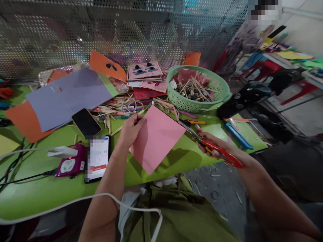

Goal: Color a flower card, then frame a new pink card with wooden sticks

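Note:
My left hand (132, 129) pinches the left corner of a square sheet of pink paper (158, 137), holding it up over the green table. In my right hand (214, 146) is a pair of scissors (223, 153) with red and yellow handles. Its metal blades point up and left, along the paper's upper right edge. A narrow pink strip (176, 113) stands out beside that edge, near the blade tips. Whether the strip is still joined to the sheet, I cannot tell.
A green basket (199, 106) with sticks and pebbles stands behind the paper. Purple sheets (68, 94), a dark phone (86, 123), a lit phone (98, 158) and a power strip (69, 164) lie left. At right are a blue cutter (237, 135) and a black machine (247, 97). A white cable (101, 195) crosses in front.

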Motion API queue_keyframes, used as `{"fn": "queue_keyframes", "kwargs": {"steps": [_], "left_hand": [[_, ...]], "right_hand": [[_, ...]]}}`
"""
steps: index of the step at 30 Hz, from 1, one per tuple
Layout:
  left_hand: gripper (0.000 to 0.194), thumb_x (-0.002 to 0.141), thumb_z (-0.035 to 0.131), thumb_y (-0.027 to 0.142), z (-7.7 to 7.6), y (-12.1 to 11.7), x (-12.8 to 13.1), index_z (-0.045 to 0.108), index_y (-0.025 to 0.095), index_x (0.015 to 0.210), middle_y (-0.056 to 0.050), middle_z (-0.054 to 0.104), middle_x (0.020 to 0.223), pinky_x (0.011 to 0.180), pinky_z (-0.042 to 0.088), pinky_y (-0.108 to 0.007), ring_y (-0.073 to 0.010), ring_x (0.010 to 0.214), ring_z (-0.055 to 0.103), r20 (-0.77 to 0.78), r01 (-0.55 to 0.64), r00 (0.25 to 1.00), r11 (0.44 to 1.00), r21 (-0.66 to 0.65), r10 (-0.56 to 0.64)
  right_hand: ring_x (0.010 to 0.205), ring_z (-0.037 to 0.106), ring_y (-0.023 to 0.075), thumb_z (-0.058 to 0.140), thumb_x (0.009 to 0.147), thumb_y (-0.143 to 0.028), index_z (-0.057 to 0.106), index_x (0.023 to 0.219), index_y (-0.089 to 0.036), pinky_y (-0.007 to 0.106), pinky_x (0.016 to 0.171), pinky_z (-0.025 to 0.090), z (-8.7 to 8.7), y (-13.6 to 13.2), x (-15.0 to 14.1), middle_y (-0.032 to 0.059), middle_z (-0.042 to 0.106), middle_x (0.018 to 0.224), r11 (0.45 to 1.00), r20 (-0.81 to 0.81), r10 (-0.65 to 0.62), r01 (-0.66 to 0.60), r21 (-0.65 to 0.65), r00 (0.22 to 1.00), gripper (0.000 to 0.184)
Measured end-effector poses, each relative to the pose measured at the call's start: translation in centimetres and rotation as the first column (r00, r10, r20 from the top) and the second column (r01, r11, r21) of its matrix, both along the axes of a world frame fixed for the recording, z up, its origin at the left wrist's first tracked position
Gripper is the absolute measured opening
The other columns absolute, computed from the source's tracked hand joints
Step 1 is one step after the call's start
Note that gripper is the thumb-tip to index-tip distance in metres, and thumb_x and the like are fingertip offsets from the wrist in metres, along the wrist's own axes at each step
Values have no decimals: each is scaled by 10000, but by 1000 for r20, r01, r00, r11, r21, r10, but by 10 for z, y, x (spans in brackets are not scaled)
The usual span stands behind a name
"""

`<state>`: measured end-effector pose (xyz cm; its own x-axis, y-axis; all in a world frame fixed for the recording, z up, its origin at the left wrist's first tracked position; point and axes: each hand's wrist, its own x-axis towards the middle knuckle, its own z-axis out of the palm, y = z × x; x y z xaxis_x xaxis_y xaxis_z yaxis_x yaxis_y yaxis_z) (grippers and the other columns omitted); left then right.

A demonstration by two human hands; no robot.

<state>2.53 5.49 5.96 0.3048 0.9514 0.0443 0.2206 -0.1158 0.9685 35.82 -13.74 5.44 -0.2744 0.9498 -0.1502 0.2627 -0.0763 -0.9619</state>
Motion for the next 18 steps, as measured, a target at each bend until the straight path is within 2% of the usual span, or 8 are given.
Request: {"fn": "queue_keyframes", "kwargs": {"steps": [5, 10, 18], "left_hand": [[212, 830, 684, 399, -4, 2, 0, 644, 191, 818, 17, 594, 769, 702, 390, -270, -143, 728, 489, 24, 13, 1000, 1000, -9, -13], [231, 805, 699, 414, -5, 3, 0, 650, 188, 813, 13, 601, 770, 718, 389, -274, -148, 749, 503, 43, 8, 999, 1000, -14, -8], [250, 798, 703, 434, -3, 2, 0, 649, 192, 830, 7, 614, 787, 729, 393, -283, -156, 754, 511, 62, 21, 998, 1000, -20, -20]], "right_hand": [[724, 479, 168, 636, 884, -786, 484, 1452, -221, 321, 595, 378, 5, 1, -1, 41, 576, 940, 999, 4, 11, -11, -30, 1000, 815], [727, 453, 160, 633, 915, -742, 527, 1419, -250, 317, 605, 366, 11, -1, -6, 37, 577, 958, 999, -29, 17, -18, -28, 999, 713], [715, 426, 159, 648, 885, -777, 535, 1425, -280, 321, 611, 351, 24, -6, -15, 28, 572, 971, 993, -37, -49, 45, -109, 998, 743]]}}
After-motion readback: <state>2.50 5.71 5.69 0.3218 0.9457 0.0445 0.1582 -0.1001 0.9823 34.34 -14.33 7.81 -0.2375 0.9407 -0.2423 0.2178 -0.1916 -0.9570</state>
